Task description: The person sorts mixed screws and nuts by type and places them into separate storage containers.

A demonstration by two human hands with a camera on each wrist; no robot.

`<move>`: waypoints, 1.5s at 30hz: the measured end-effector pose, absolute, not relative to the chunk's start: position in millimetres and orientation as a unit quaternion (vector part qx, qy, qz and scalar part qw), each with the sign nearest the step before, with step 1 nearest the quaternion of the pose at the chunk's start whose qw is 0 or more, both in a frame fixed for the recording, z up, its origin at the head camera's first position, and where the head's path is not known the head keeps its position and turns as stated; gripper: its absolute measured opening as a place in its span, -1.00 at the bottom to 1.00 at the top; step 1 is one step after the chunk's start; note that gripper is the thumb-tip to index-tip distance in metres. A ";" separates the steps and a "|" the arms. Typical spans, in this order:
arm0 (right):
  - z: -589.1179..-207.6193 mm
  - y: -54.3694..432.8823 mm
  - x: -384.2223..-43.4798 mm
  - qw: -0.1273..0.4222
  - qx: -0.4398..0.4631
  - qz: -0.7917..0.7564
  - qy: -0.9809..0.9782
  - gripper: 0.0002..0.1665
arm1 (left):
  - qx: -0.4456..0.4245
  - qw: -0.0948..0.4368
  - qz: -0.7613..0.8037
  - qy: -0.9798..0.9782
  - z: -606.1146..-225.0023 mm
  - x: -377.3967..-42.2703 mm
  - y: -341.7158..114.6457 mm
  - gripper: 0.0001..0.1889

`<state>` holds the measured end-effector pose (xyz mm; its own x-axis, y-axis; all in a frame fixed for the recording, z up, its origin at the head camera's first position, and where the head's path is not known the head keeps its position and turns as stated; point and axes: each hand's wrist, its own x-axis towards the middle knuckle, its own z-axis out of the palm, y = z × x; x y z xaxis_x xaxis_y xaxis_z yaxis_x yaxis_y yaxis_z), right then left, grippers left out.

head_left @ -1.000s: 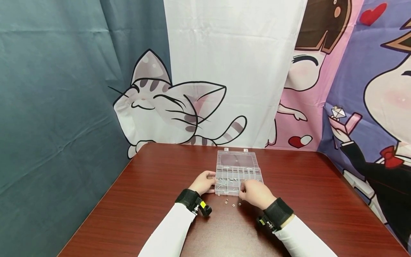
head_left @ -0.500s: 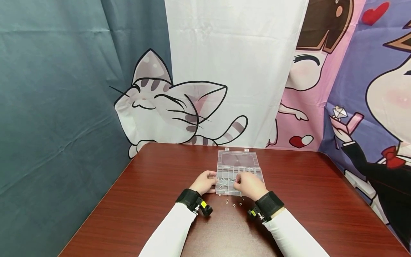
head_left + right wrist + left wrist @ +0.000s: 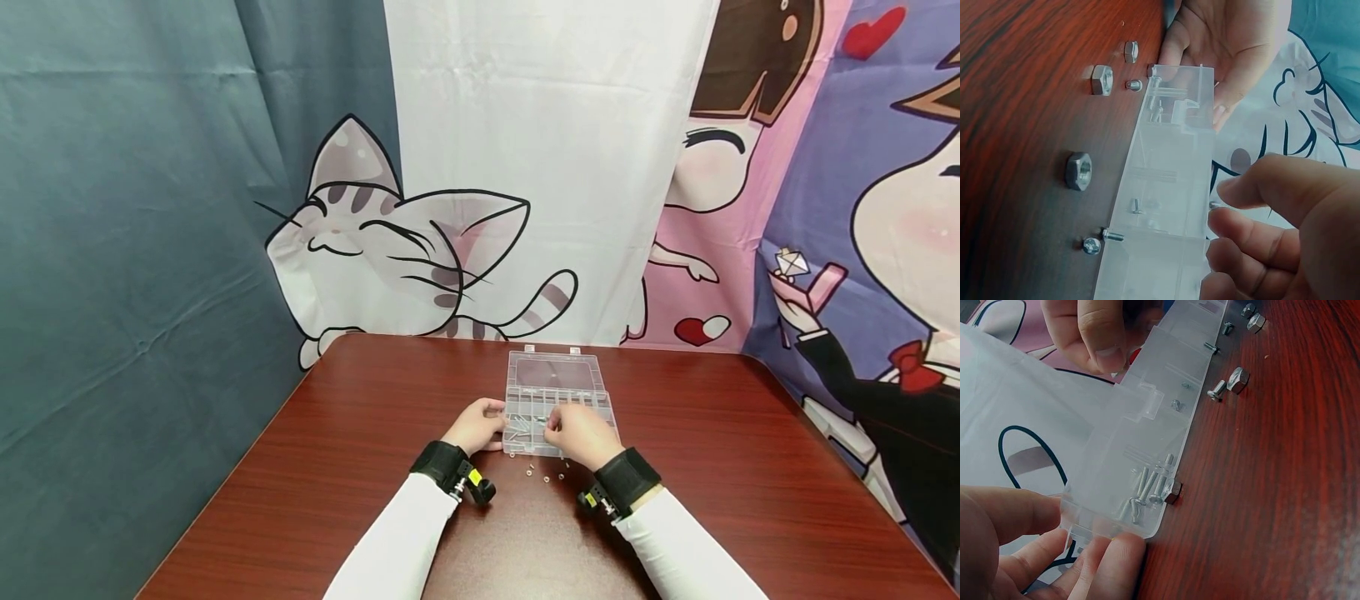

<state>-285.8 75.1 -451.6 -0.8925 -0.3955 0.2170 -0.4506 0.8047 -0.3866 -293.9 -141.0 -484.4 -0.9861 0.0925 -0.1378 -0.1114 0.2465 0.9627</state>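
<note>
A clear plastic compartment box (image 3: 554, 374) lies on the table with its lid folded back. My left hand (image 3: 476, 427) grips the box's left end, thumb and fingers around the corner. Long screws (image 3: 1147, 484) lie together in the compartment near that hand. Over the front compartments is my right hand (image 3: 587, 437), its thumb and index finger pinching a small metal screw (image 3: 1214, 205), mostly hidden by the fingertips. A few short screws (image 3: 1136, 206) show through the front wall.
Loose on the brown table (image 3: 360, 400), just before the box, lie several hex nuts (image 3: 1102, 80) and short screws (image 3: 1113, 235). One nut (image 3: 1172, 492) sits right at the box's front left corner. Printed cloth (image 3: 547, 167) hangs behind the table.
My right hand has moved left, from the box's front right edge to above the middle of its front compartments, and is now nearly still. My left hand stays in place.
</note>
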 end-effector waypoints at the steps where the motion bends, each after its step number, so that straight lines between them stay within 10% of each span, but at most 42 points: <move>1: -452.0 75.0 -285.8 0.062 0.222 0.219 -0.948 -0.82 | -0.005 0.083 0.614 0.785 -484.4 -293.9 -141.0 -0.57; 45: -456.4 102.1 -254.6 0.077 0.243 0.125 -0.959 -0.72 | -0.007 0.089 0.610 0.788 -484.6 -294.2 -141.5 -0.58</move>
<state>-254.6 102.1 -456.4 -0.8697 -0.4475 0.2084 -0.4861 0.8501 -0.2029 -294.2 -141.5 -484.6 -0.9841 0.0981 -0.1484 -0.1191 0.2563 0.9592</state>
